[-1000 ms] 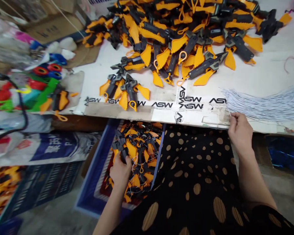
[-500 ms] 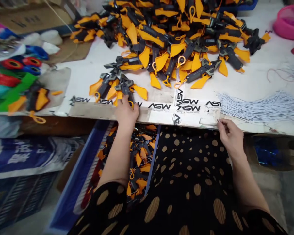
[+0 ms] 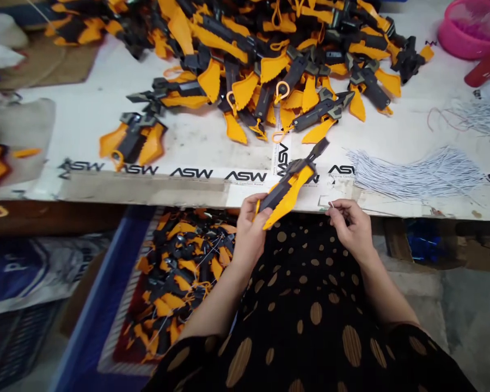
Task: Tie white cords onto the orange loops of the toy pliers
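My left hand [image 3: 251,228] grips the lower end of a black and orange toy [image 3: 288,188], which tilts up to the right above the table's front edge. To its right, my right hand [image 3: 353,228] is pinched on a thin white tie [image 3: 331,204], of which only a short tip shows. A bundle of white ties [image 3: 420,177] lies on the table beyond my right hand. Behind both hands spreads a large pile of similar black and orange toys [image 3: 265,71]. Two more toys [image 3: 133,139] lie at the left, apart from my hands.
Below the table edge, at my left, a blue crate [image 3: 92,305] holds many black and orange toys. A pink basket [image 3: 453,35] and a red object [image 3: 484,69] sit at the back right. The white table [image 3: 196,188] has printed tape along its front.
My left hand has lifted a toy off the table and moved right, toward my right hand. The view has shifted, and my right hand still pinches the tie.
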Tool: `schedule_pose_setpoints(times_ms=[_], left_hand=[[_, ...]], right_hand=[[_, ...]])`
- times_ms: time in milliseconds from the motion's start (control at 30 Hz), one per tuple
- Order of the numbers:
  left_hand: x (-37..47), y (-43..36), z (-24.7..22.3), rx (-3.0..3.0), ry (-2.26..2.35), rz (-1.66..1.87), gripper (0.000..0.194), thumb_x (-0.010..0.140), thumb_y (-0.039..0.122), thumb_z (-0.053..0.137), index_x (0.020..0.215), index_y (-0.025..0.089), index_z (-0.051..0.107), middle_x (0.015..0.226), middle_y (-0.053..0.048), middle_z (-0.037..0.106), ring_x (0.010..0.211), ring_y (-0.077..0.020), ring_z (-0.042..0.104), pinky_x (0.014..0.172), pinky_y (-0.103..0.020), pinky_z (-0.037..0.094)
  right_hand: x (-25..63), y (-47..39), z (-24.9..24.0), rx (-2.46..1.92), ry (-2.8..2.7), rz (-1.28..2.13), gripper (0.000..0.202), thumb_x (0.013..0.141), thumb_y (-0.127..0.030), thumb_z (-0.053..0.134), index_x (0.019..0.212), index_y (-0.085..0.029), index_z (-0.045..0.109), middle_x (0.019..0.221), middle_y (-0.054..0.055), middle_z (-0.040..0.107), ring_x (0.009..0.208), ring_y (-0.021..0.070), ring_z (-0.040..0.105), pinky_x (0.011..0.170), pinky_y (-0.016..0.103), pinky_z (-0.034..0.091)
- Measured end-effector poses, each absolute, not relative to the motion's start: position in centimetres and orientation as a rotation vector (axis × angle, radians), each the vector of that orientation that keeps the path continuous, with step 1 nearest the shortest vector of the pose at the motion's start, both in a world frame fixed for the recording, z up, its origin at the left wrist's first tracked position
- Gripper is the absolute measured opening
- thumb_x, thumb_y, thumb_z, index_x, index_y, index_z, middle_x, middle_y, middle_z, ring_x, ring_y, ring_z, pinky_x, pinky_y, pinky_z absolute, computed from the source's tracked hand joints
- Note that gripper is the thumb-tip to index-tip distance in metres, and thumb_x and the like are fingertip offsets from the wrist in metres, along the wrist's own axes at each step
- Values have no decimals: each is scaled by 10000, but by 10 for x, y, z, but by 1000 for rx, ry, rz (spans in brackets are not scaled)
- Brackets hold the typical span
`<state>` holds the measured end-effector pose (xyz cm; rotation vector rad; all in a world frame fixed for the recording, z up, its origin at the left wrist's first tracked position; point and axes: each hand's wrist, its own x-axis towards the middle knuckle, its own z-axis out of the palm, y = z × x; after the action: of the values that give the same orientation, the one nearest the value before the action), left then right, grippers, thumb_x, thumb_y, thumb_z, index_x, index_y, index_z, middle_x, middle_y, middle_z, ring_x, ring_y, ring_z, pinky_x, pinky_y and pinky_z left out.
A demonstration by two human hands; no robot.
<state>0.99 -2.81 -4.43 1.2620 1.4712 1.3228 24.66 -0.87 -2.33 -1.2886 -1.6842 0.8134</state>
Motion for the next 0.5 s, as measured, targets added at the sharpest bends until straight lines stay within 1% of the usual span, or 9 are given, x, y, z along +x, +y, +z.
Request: schedule_pose_setpoints(times_ms=[67,133,200,267,367,433,500], left_hand=[[24,-14,-39,980,1249,1327,331,956,473,489,1180,232,526,1029,-50,674,518,-56,439,525,-243,408],[38,-3,-33,757,1104,1284,349,953,521,485,1092,213,574,1038,-65,706,490,-49,388,524,-253,402],[48,2,-28,634,1027,1214,399,964,567,459,1042,201,597,1075,-88,726,503,-58,408,538,-263,422],[53,1,-27,576,975,1146,436,961,608,466,1050,202,598,1101,-104,733,540,-74,469,568,-273,458],[47,-10,-34,680,919,1058,461,910,613,578,1158,225,559,1185,-119,715,629,-101,566,626,-290,505],[38,-21,-41,858,934,993,528,859,577,672,1235,237,525,1219,-118,700,668,-110,599,665,-294,514],[29,-30,-50,1043,1043,906,535,813,548,729,1200,225,552,1124,-92,725,672,-117,609,671,-279,500]], right_hand=[[243,-14,-26,-1281,-1667,847,186,993,-364,562,1088,-225,643,850,38,723,643,152,656,649,296,540],[242,-19,-28,-1276,-1671,860,181,988,-369,571,1057,-226,659,816,29,715,629,151,649,648,296,539],[244,-22,-28,-1265,-1686,891,179,982,-373,579,1037,-229,670,787,21,706,618,151,641,644,296,537],[247,-22,-27,-1265,-1694,911,178,980,-372,578,1022,-230,676,788,23,702,628,154,638,649,299,534],[251,-20,-25,-1279,-1693,897,174,975,-363,575,975,-226,683,849,44,711,654,158,634,649,305,520],[253,-17,-24,-1277,-1698,888,169,974,-353,579,970,-225,690,888,51,719,679,158,636,661,304,517],[253,-16,-23,-1252,-1715,890,164,976,-343,585,984,-228,702,899,47,724,711,160,642,682,298,520]])
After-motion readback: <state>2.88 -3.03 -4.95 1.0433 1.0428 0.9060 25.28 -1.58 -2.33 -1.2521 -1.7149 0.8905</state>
